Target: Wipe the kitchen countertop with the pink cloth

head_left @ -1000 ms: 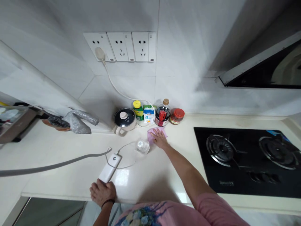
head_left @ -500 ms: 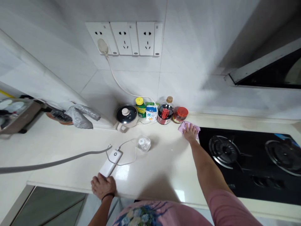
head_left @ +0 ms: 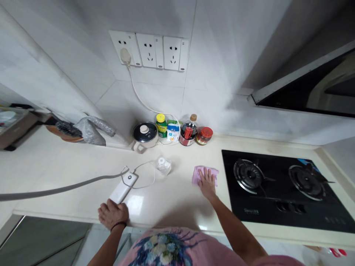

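Observation:
My right hand (head_left: 206,183) lies palm down on a pink cloth (head_left: 196,175), fingers spread and pressing it flat on the counter left of the stove. My left hand (head_left: 113,214) rests at the counter's front edge, palm down with its fingers loosely bent and a little apart. It lies against the near end of a white power bank (head_left: 123,187), whose lower edge it partly hides. A thin white cable runs from the power bank to a small clear plastic container (head_left: 163,166) with a white cap.
Along the wall stand a lidded electric pot (head_left: 145,136), a yellow-capped bottle (head_left: 161,125), a seasoning bag (head_left: 173,132), a brown-capped bottle (head_left: 193,123) and a red-lidded jar (head_left: 204,135). A black gas stove (head_left: 260,207) is at right. A grey tube (head_left: 63,188) crosses at left.
My right hand has drawn the pink cloth from beside the red-lidded jar toward me and left, and the cloth lies flatter. My left hand stays beside the power bank. The view has shifted somewhat.

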The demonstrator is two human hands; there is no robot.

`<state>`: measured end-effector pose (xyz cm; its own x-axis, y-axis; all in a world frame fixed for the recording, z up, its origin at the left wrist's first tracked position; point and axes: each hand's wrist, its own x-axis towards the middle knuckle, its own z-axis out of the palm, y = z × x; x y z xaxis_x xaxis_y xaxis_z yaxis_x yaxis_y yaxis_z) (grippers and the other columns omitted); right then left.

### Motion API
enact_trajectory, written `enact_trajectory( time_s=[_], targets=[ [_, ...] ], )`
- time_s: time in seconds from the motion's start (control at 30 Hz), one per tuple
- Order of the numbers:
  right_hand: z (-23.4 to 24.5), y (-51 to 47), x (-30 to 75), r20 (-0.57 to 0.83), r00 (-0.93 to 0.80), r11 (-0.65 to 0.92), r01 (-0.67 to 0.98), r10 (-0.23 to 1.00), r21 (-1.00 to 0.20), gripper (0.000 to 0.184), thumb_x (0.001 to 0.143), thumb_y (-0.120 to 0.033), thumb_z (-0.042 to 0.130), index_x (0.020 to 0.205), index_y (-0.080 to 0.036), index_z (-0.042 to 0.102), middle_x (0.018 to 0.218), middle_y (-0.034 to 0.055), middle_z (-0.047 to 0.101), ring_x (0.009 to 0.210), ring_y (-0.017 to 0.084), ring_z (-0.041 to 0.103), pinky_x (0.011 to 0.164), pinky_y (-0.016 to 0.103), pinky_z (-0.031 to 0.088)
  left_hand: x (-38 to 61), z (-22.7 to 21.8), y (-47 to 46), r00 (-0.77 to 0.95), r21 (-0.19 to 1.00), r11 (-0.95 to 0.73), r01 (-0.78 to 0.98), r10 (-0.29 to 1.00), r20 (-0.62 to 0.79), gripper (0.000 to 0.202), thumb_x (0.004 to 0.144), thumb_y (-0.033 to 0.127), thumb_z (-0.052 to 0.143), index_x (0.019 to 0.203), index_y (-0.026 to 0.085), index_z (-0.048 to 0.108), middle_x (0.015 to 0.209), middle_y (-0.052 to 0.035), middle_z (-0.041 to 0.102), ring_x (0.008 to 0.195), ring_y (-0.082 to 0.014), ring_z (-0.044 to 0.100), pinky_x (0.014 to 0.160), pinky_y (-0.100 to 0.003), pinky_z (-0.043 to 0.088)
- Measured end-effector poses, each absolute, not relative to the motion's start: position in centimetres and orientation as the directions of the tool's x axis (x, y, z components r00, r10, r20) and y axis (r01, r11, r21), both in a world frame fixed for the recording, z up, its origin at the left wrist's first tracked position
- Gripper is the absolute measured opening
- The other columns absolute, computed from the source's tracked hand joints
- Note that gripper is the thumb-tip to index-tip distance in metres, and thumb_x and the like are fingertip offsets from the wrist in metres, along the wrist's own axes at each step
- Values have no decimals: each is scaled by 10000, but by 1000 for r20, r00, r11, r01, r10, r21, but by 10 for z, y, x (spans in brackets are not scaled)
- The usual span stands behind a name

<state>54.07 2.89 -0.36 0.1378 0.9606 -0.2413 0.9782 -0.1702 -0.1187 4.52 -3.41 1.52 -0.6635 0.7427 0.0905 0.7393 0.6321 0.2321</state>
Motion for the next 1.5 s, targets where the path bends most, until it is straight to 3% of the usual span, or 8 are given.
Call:
enact_trajectory(
  time_s=[0.13, 0.3, 0.5, 0.73, 0.93, 1.1, 1.3, 1.5],
  targets=[
    [-28, -71, 534, -209, 39, -67, 990, 977, -127, 647, 1032, -414, 409, 1677, -369, 436, 1786, 21, 288, 1677, 337, 154, 1346, 619, 159, 46, 16, -34, -669, 250, 635, 731, 738, 82, 636, 947, 363, 408, 1498, 65, 521, 1494, -278, 526, 1496, -415, 405, 1191, -628, 364],
    [-44, -114, 531, -156, 14, -30, 994, 988, -101, 616, 1029, -427, 423, 1642, -415, 488, 1756, 5, 359, 1662, 351, 211, 1332, 641, 210, 48, 14, -34, -684, 285, 639, 714, 724, 90, 660, 940, 338, 434, 1532, 55, 504, 1577, -289, 481, 1548, -423, 355, 1228, -641, 325],
    [-28, -14, 518, -160, -29, 22, 999, 987, -42, 652, 1066, -335, 388, 1715, -288, 354, 1813, 70, 219, 1681, 353, 136, 1330, 631, 167, 49, 9, -35, -696, 306, 643, 702, 711, 102, 672, 965, 338, 414, 1551, 19, 496, 1646, -305, 416, 1594, -430, 300, 1271, -640, 283],
    [2, 149, 492, -304, 74, -85, 996, 950, -21, 676, 1110, -453, 256, 1757, -340, 100, 1845, 21, -16, 1691, 316, 44, 1345, 590, 48, 47, 6, -35, -703, 304, 654, 693, 706, 83, 690, 946, 317, 445, 1556, -3, 496, 1653, -317, 411, 1602, -428, 292, 1285, -632, 262],
    [13, 200, 474, -350, 132, -158, 986, 927, -49, 690, 1104, -488, 199, 1758, -322, 57, 1842, 44, -67, 1690, 327, 15, 1338, 601, 29, 47, 6, -35, -698, 301, 650, 698, 711, 84, 688, 952, 314, 427, 1554, -12, 495, 1656, -319, 402, 1601, -436, 288, 1284, -636, 260],
    [7, 138, 470, -289, 49, -67, 997, 956, -50, 669, 1110, -447, 279, 1755, -338, 142, 1845, 43, 1, 1690, 311, 58, 1344, 576, 55, 48, 8, -36, -686, 301, 635, 711, 720, 103, 686, 945, 320, 437, 1557, 13, 486, 1650, -312, 408, 1599, -419, 286, 1276, -633, 264],
    [-18, -20, 494, -154, -61, 53, 997, 986, -52, 695, 1077, -322, 395, 1747, -330, 212, 1836, 49, 114, 1688, 336, 91, 1327, 623, 140, 51, 12, -35, -692, 307, 643, 702, 717, 81, 692, 940, 304, 450, 1584, 51, 456, 1663, -289, 393, 1613, -405, 261, 1277, -634, 249],
    [-40, -142, 526, -53, -62, 59, 996, 997, -61, 672, 1072, -375, 410, 1733, -335, 291, 1811, 72, 232, 1672, 383, 162, 1285, 680, 247, 53, 14, -34, -694, 327, 637, 698, 714, 90, 683, 945, 307, 429, 1563, 21, 473, 1656, -304, 390, 1610, -423, 258, 1284, -642, 240]
  ],
)
